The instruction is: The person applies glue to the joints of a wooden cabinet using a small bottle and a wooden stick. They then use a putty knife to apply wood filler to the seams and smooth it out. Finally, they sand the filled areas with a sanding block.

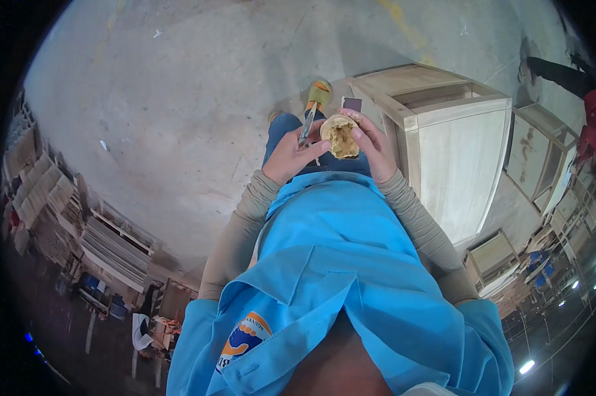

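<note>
Holding a pale, round, bowl-like container [333, 124] of unclear material in front of a bright blue cloth shirt [341, 221], above the grey concrete floor [179, 99], to the left of the nearest corner of a large, pale, boxy wooden cabinet [455, 148]. Cupping the container's right side in the right hand [377, 150], fingers curled behind it, thumb over the rim. Showing just beyond the right fingers, a small flat pad [353, 103] with a dark purplish face and a pale edge; cannot tell whether gripped or merely tucked there. Wrapping the left hand [290, 157] around a narrow, flat, grey metallic blade [307, 127], with the left thumb reaching to the container's left rim.

Apparently part-way through the work, to judge by the lumpy yellow-brown paste-like filling [343, 141]: hollowed out at the middle, with plenty remaining in a ragged layer round the inside. Not dipping the blade into the filling at this moment. Seemingly much left to finish on the cabinet, judging by its bare wood faces and open compartment; cannot tell from here how much surface to count as done.
</note>
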Tool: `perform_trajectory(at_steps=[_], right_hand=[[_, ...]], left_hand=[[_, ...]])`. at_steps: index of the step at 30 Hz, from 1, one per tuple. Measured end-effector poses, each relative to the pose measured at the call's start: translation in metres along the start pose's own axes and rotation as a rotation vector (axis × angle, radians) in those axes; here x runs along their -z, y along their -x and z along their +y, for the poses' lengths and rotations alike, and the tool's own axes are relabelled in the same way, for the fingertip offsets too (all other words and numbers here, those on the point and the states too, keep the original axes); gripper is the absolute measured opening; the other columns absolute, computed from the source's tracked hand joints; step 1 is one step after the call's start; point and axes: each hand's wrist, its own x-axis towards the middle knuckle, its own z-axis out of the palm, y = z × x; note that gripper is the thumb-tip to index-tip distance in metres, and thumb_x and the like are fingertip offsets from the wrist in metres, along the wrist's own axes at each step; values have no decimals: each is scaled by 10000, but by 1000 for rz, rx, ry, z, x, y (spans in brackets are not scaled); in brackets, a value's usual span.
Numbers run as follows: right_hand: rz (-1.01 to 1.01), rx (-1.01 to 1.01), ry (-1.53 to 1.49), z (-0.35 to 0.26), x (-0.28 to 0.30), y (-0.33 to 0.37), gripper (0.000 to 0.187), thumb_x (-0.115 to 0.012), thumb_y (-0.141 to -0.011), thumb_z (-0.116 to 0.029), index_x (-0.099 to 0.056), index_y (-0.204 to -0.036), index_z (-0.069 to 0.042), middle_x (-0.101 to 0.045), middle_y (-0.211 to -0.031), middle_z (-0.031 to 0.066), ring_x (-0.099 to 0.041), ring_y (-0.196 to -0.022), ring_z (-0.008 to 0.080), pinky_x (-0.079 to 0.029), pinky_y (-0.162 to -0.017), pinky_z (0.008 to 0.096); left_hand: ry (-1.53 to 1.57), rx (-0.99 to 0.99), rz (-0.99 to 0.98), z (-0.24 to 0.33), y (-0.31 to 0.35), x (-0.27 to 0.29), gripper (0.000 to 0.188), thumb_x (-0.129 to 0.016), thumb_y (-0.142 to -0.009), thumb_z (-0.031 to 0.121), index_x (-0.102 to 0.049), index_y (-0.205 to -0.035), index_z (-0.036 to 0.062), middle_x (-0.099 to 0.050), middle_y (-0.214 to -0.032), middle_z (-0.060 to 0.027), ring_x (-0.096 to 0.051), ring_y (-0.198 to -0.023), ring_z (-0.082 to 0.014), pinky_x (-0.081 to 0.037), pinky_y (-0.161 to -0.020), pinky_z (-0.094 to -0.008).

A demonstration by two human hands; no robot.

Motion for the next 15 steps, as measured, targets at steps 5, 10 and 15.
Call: perform_trajectory(at_steps=[5, 10, 15], right_hand=[[46, 90, -72, 9, 11, -17, 511, -369, -992, -379, -431, -1345, -15, -509, -1290, 103, -485, -1178, 192, -309, -1054, 316], [102, -28, -1, 6, 23, -38, 560, -285, -999, -434, -422, -1357, -25, -569, -1214, 114, -480, -1185, 203, -287, -1065, 328], [216, -64, 109, -12, 31, -67, 566, -281, -999, -442, -443, -1339, -20, -629, -1130, 103, -493, -1168, 200, -295, -1057, 331]], left_hand=[[-66, 134, 18, 26, -18, 5, 581, -656, -874, 249, -437, -1320, -51, -577, -1193, -87, -543, -1071, -142, -421, -951, -295], [-93, 139, -5, 45, -43, 25, 568, -657, -871, 238, -450, -1307, -60, -582, -1196, -100, -542, -1091, -152, -415, -964, -297], [-138, 141, -20, 82, -75, 59, 560, -654, -872, 227, -452, -1304, -64, -582, -1200, -110, -543, -1098, -156, -411, -969, -292]])
